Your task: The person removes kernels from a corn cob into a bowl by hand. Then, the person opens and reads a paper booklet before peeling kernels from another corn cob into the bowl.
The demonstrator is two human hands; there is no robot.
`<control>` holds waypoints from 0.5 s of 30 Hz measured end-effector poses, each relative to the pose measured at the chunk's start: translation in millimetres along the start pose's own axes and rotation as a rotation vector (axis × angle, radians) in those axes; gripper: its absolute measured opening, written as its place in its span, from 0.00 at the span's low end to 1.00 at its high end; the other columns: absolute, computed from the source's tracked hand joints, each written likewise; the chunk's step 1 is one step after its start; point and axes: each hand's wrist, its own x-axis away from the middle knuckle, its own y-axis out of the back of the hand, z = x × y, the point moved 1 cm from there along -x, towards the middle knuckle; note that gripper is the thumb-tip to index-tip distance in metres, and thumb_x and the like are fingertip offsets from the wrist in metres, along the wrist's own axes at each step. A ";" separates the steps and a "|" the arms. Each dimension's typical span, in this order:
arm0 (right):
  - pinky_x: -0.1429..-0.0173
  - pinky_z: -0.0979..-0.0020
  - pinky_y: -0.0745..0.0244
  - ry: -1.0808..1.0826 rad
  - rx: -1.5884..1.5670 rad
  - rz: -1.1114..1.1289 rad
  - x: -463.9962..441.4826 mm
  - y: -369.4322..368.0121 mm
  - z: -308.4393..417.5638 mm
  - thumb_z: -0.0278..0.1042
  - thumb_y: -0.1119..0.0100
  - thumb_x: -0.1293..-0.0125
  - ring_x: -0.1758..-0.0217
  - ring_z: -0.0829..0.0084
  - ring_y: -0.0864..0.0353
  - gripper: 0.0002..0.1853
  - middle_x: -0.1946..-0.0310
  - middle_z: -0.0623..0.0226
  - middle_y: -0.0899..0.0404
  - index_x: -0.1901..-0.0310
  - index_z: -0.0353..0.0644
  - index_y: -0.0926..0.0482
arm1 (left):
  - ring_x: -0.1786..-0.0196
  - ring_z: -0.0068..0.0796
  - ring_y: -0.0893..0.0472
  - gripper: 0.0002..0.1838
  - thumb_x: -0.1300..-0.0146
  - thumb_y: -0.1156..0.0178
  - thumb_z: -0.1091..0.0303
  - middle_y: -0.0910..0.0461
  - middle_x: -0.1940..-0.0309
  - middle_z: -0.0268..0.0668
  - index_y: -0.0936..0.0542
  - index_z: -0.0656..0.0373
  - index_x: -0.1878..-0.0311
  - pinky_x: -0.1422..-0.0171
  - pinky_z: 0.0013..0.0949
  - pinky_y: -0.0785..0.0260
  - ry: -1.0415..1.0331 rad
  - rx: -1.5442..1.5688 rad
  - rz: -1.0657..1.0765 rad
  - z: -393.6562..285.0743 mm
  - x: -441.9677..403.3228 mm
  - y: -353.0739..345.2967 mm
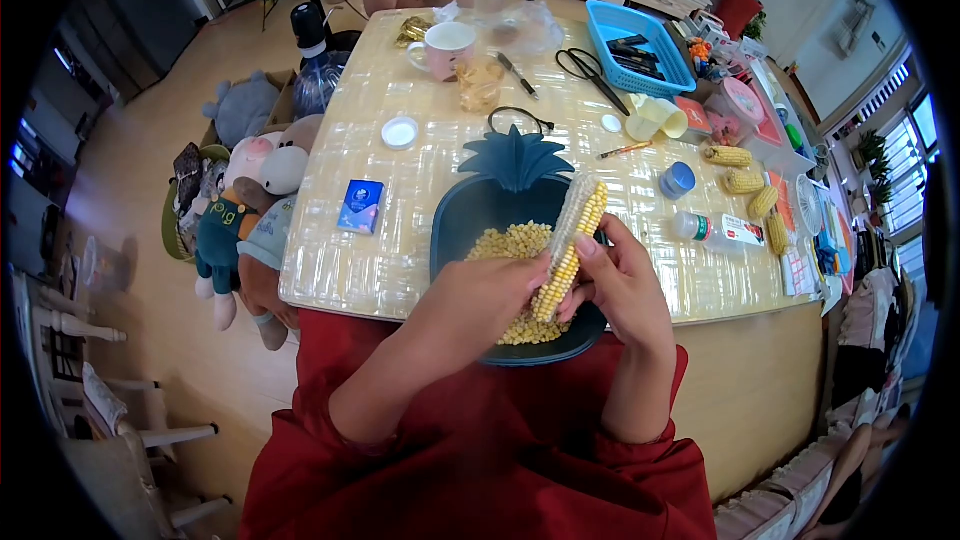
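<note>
Corncob [573, 250] tilts in right grip [628, 282] (left [495, 290] seemingly touching).

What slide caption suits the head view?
Left hand and right hand on a partly shelled corncob over a bowl of kernels.

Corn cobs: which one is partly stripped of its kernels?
The cob in the right hand, above the bowl: one side is bare and pale beside yellow rows, whereas the four cobs at the right of the table look fully covered.
</note>
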 end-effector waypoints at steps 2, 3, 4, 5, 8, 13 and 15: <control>0.70 0.75 0.16 -0.001 0.003 0.002 0.9 1.0 1.5 0.37 0.49 0.18 0.75 0.68 0.13 0.21 0.67 0.55 0.15 0.35 0.29 0.36 | 0.66 0.36 0.13 0.18 0.30 0.37 0.75 0.13 0.63 0.49 0.18 0.63 0.38 0.61 0.34 0.21 -0.008 0.010 0.008 1.6 -2.2 2.3; 0.70 0.74 0.16 -0.001 0.005 0.003 0.5 2.0 1.3 0.37 0.49 0.18 0.75 0.68 0.13 0.21 0.66 0.55 0.15 0.35 0.29 0.36 | 0.66 0.36 0.13 0.18 0.30 0.37 0.75 0.13 0.63 0.48 0.18 0.63 0.38 0.60 0.34 0.21 0.005 0.033 0.023 2.6 -2.9 3.5; 0.70 0.74 0.16 -0.001 0.007 0.003 0.2 2.5 1.2 0.37 0.50 0.18 0.74 0.68 0.13 0.21 0.66 0.55 0.15 0.35 0.29 0.36 | 0.66 0.36 0.13 0.19 0.31 0.37 0.75 0.13 0.63 0.48 0.18 0.63 0.38 0.60 0.33 0.21 0.018 0.056 0.039 3.6 -3.3 5.1; 0.70 0.74 0.16 0.001 0.001 0.006 -0.2 2.3 0.8 0.37 0.50 0.18 0.75 0.68 0.13 0.21 0.66 0.55 0.15 0.35 0.29 0.36 | 0.66 0.36 0.12 0.19 0.31 0.37 0.75 0.13 0.63 0.48 0.18 0.63 0.37 0.60 0.33 0.21 0.030 0.078 0.056 4.4 -3.1 6.1; 0.70 0.74 0.16 0.001 -0.003 0.015 -0.4 0.9 1.1 0.37 0.50 0.18 0.75 0.68 0.13 0.20 0.67 0.55 0.15 0.35 0.30 0.36 | 0.65 0.35 0.13 0.19 0.31 0.37 0.75 0.13 0.64 0.47 0.18 0.62 0.37 0.60 0.33 0.21 0.041 0.121 0.053 5.9 -1.2 5.9; 0.69 0.74 0.16 0.018 0.039 0.017 -0.9 -2.7 1.6 0.37 0.49 0.18 0.74 0.69 0.13 0.21 0.67 0.56 0.15 0.35 0.30 0.36 | 0.65 0.37 0.13 0.19 0.30 0.38 0.76 0.14 0.63 0.48 0.18 0.63 0.37 0.59 0.33 0.22 0.025 0.094 0.056 6.2 2.3 5.8; 0.69 0.74 0.17 0.026 0.040 0.010 -1.8 -5.4 -0.5 0.37 0.49 0.18 0.73 0.69 0.13 0.21 0.67 0.56 0.15 0.35 0.30 0.36 | 0.65 0.38 0.13 0.19 0.31 0.38 0.76 0.14 0.63 0.49 0.18 0.64 0.38 0.59 0.34 0.22 0.014 0.045 0.035 3.0 3.6 4.7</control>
